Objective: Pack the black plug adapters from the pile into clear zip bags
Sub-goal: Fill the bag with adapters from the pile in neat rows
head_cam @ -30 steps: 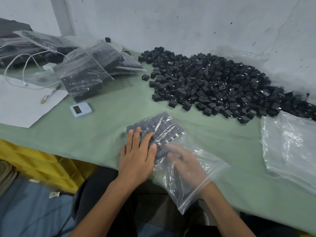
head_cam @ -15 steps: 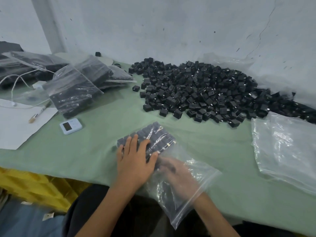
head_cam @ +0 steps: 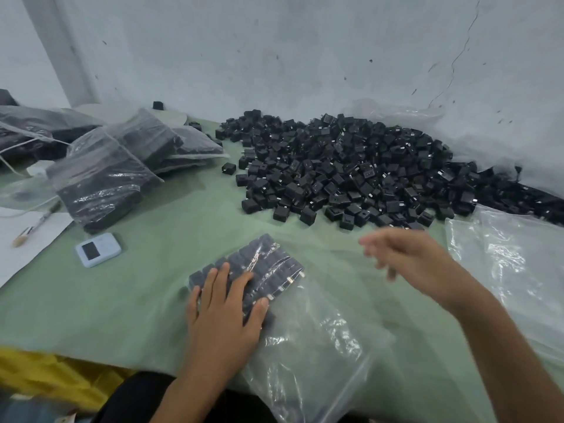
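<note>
Green table (head_cam: 146,300) bears one adapter pile (head_cam: 351,172); before it, left hand (head_cam: 225,312) lies flat on one bag (head_cam: 308,349), right hand (head_cam: 418,264) hovers loose, empty.

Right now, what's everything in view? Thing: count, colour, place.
adapter pile: uncountable, black, far centre to right
open zip bag: one, clear, near centre, part-filled with adapter rows
filled bags: several, clear over black, far left
empty bags: stack, clear, right edge
small device: one, pale with dark screen, left of open bag
paper sheet: one, white, left edge
pen: one, pale, on the paper
table cover: one, green
left hand: flat on the bagged adapters
right hand: raised, blurred, between bag and pile
</note>
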The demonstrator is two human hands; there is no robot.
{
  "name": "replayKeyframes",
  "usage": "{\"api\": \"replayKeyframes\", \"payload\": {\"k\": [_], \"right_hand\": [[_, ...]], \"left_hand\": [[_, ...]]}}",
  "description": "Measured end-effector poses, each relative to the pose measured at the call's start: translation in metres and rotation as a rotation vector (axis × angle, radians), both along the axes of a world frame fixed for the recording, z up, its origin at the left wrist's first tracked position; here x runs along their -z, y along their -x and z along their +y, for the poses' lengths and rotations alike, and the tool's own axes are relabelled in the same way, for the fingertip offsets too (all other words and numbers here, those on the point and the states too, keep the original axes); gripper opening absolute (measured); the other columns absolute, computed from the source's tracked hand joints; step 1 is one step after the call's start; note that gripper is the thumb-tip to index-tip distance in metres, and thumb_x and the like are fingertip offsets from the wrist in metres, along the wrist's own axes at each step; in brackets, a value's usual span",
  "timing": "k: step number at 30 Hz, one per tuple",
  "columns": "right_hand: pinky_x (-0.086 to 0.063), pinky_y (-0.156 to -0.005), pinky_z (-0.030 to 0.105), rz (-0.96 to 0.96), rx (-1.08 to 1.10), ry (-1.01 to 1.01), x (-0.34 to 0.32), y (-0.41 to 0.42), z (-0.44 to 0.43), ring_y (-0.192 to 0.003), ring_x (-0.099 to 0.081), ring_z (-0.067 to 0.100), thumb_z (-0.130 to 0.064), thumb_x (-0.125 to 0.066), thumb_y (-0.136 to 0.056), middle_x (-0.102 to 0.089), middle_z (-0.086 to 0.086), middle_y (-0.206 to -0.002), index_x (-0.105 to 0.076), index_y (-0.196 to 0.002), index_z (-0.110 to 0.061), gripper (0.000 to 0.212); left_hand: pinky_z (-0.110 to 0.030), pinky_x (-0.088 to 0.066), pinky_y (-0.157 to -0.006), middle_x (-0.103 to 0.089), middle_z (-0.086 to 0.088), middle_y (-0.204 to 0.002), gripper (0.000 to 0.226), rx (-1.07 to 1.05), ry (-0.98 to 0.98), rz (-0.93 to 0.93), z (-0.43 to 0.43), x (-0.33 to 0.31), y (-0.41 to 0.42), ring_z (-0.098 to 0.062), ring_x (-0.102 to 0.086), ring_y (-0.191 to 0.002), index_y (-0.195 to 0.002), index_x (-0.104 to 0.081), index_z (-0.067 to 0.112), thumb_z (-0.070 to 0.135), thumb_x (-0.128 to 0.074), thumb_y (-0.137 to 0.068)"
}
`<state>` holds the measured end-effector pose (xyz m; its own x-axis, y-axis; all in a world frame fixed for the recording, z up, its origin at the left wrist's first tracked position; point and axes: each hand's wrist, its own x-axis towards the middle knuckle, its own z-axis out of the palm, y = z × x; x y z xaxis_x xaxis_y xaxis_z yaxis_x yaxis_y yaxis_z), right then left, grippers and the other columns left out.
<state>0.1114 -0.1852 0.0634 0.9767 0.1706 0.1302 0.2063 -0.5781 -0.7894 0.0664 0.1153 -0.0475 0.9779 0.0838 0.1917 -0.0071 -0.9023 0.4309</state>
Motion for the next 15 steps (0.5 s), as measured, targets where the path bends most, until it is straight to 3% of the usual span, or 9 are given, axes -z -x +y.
{"api": "replayKeyframes", "payload": {"k": [2,4,7,10,13,15], "right_hand": [[-0.055,-0.084,0.034,0.002,0.119,0.254,0.020,-0.073,0.016,-0.102,-0.064,0.017,-0.016,-0.053,-0.101,-0.069,-0.001,-0.115,-0.070,-0.118,-0.028,0.027],[-0.045,-0.102,0.039,0.039,0.181,0.547,0.047,-0.128,0.023,-0.125,-0.053,0.028,-0.013,-0.043,-0.102,-0.056,0.007,-0.138,-0.056,-0.137,-0.018,0.038],[-0.044,-0.101,0.044,0.039,0.223,0.726,0.078,-0.162,0.022,-0.126,-0.049,0.037,-0.015,-0.043,-0.100,-0.046,0.014,-0.143,-0.046,-0.141,-0.011,0.041],[-0.042,-0.092,0.043,0.061,0.322,0.714,0.083,-0.167,0.011,-0.116,-0.050,0.044,-0.016,-0.051,-0.095,-0.041,0.016,-0.134,-0.046,-0.134,-0.013,0.039],[-0.044,-0.095,0.040,0.136,0.302,0.716,0.075,-0.158,-0.007,-0.115,-0.052,0.040,-0.020,-0.060,-0.092,-0.042,0.016,-0.133,-0.048,-0.136,-0.016,0.045],[-0.049,-0.088,0.036,0.173,0.273,0.693,0.067,-0.143,-0.019,-0.106,-0.058,0.033,-0.023,-0.065,-0.091,-0.049,0.014,-0.127,-0.050,-0.126,-0.019,0.039]], "left_hand": [[-0.032,0.016,-0.119,-0.002,0.010,-0.167,0.061,-0.009,-0.013,0.009,-0.001,-0.003,0.002,-0.008,0.010,-0.152,-0.149,-0.026,0.047,0.070,-0.022,-0.093],[-0.029,0.020,-0.116,-0.001,0.011,-0.166,0.071,-0.010,-0.015,0.005,-0.002,-0.006,0.003,-0.008,0.011,-0.152,-0.148,-0.026,0.048,0.074,-0.009,-0.084],[-0.025,0.025,-0.112,-0.001,0.014,-0.166,0.076,-0.020,-0.010,0.002,-0.002,-0.008,0.003,-0.006,0.012,-0.151,-0.147,-0.025,0.050,0.074,-0.003,-0.078],[-0.025,0.024,-0.113,-0.002,0.013,-0.166,0.076,-0.011,0.004,0.000,-0.001,-0.007,0.003,-0.006,0.013,-0.151,-0.148,-0.028,0.047,0.074,-0.005,-0.080],[-0.028,0.019,-0.116,-0.004,0.011,-0.166,0.075,-0.006,0.025,0.007,0.000,-0.006,0.004,-0.006,0.011,-0.151,-0.149,-0.030,0.046,0.074,-0.009,-0.082],[-0.030,0.016,-0.118,-0.007,0.009,-0.166,0.071,0.000,0.041,0.009,-0.001,-0.006,0.003,-0.008,0.008,-0.152,-0.149,-0.032,0.044,0.072,-0.016,-0.085]]}}
